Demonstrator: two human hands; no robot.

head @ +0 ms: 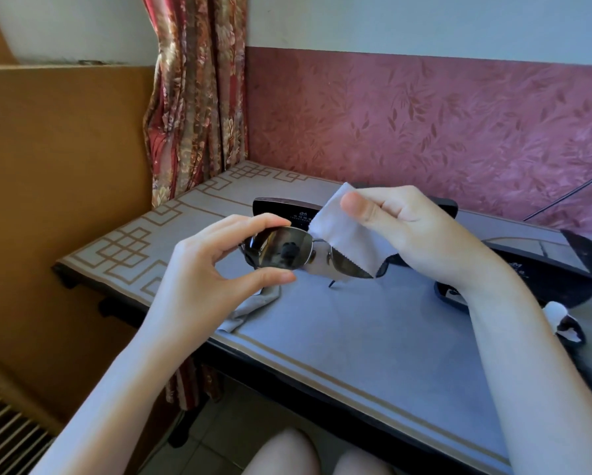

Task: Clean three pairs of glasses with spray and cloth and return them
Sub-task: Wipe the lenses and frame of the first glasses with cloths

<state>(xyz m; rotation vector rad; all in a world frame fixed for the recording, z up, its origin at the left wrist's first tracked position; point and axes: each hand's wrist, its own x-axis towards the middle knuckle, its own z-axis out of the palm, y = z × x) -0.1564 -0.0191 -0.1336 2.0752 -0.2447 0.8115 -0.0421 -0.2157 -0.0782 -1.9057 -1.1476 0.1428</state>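
A pair of dark-lensed glasses [284, 250] with a thin metal frame hangs above the table. My left hand [215, 255] pinches the left lens by its top and bottom rim between fingers and thumb. My right hand [414, 231] grips a pale grey cleaning cloth [342, 228] between thumb and fingers; the cloth drapes over the right lens and hides most of it. A second grey cloth [253, 311] lies crumpled on the table under my left hand. No spray bottle is in view.
An open black glasses case [277, 209] stands behind the glasses, another black case [534, 272] lies to the right. A small white and dark object [565, 323] sits near the table's right edge. The table [356, 337] has a patterned grey cover; a curtain [195, 97] hangs at back left.
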